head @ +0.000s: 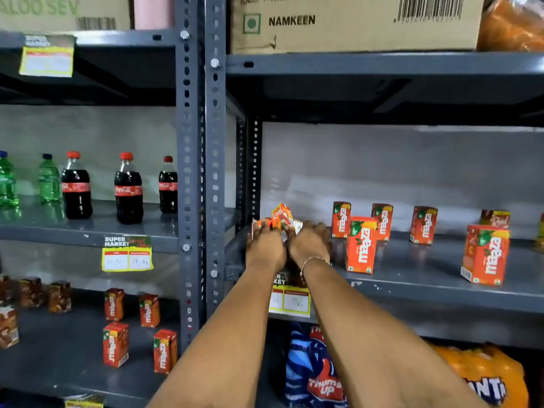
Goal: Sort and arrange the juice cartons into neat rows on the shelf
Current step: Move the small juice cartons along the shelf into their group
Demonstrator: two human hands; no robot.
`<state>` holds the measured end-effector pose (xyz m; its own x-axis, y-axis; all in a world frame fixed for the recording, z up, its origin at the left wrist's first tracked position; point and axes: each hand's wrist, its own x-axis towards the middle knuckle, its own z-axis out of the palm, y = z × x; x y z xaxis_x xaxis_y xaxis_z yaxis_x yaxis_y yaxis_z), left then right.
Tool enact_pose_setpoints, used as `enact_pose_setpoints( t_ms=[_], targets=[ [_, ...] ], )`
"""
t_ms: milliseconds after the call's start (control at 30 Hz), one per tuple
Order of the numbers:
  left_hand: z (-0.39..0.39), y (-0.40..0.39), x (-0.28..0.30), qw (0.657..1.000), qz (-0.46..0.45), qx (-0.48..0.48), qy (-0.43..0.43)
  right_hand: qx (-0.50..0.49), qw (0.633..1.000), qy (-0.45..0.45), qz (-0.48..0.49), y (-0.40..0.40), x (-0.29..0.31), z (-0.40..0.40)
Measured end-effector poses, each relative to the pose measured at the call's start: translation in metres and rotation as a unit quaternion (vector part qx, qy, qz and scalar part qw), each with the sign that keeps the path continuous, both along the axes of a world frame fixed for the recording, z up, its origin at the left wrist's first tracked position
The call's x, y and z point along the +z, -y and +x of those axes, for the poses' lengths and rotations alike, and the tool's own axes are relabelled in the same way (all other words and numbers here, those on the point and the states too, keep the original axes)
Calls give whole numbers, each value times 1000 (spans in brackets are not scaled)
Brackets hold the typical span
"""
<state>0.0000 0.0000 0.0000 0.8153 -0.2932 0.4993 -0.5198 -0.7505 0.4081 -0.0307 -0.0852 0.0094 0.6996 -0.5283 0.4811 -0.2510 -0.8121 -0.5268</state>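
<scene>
Both my hands reach to the left end of the grey shelf (412, 278). My left hand (265, 245) and my right hand (309, 242) close together around a tilted orange-and-white juice carton (282, 217). A second small orange carton (260, 223) shows at my left fingertips; whether it is gripped I cannot tell. To the right, several red Maaza cartons stand scattered and upright: one near my right hand (361, 245), three behind (341, 219) (382, 221) (423, 225), one at the front right (485, 254). A brown-topped carton (496, 219) stands behind that one.
A grey slotted upright (215, 172) borders the shelf's left end. The left bay holds cola bottles (128, 189) and green bottles (48, 178), with more red cartons (115, 344) one shelf lower. A price tag (290, 300) hangs on the shelf edge. Soft-drink packs (315, 372) lie below.
</scene>
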Motion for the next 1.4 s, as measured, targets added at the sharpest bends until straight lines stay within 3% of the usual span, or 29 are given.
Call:
enact_pose_setpoints(
  t_ms=[100, 233, 433, 600, 767, 1133, 1400],
  targets=[
    [8, 2, 2, 998, 63, 15, -15, -25, 999, 18, 20, 3, 8, 7],
    [16, 3, -2, 993, 113, 5, -30, 17, 997, 44, 57, 3, 10, 21],
    [26, 6, -2, 987, 148, -2, -62, 18, 987, 47, 150, 6, 12, 41],
    [23, 4, 0, 990, 135, -27, -44, 27, 966, 76, 247, 12, 13, 44],
    [17, 0, -3, 998, 45, -25, -43, 35, 949, 77, 305, 20, 13, 42],
    [21, -7, 2, 988, -41, -34, -148, 46, 974, 0, 224, 21, 10, 41],
    [20, -3, 0, 994, -4, -17, -106, 92, 968, 42, 228, 20, 7, 40]
  ],
)
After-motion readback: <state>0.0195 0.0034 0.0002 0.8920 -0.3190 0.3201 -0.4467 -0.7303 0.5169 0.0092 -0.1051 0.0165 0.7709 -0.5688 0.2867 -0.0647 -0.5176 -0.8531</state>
